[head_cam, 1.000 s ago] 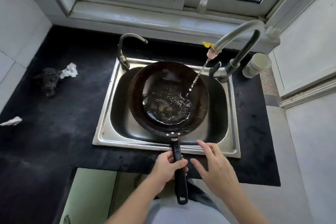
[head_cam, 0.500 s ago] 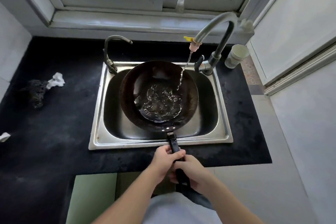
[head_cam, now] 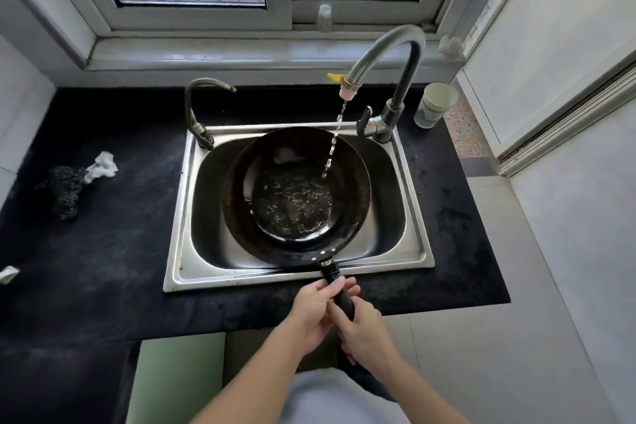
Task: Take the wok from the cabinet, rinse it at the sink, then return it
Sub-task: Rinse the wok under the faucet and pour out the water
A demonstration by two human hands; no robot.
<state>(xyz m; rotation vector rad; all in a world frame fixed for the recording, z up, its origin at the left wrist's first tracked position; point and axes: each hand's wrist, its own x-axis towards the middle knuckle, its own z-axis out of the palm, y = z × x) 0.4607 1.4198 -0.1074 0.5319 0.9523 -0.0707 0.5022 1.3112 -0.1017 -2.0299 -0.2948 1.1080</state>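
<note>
Over the sink (head_cam: pixel 418 253), wok (head_cam: pixel 241 213) sitting in the basin, tap (head_cam: pixel 385 55) streaming into it, left hand (head_cam: pixel 311 308) and right hand (head_cam: pixel 363 330) both gripping the handle (head_cam: pixel 339 289) at the near rim.

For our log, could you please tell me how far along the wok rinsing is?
Done: the dark round metal wok is out of the cabinet, in the steel sink. In hand: water from the curved grey tap runs into it while the left hand and right hand grip its black handle. Left: emptying it and returning it to the cabinet.
</note>
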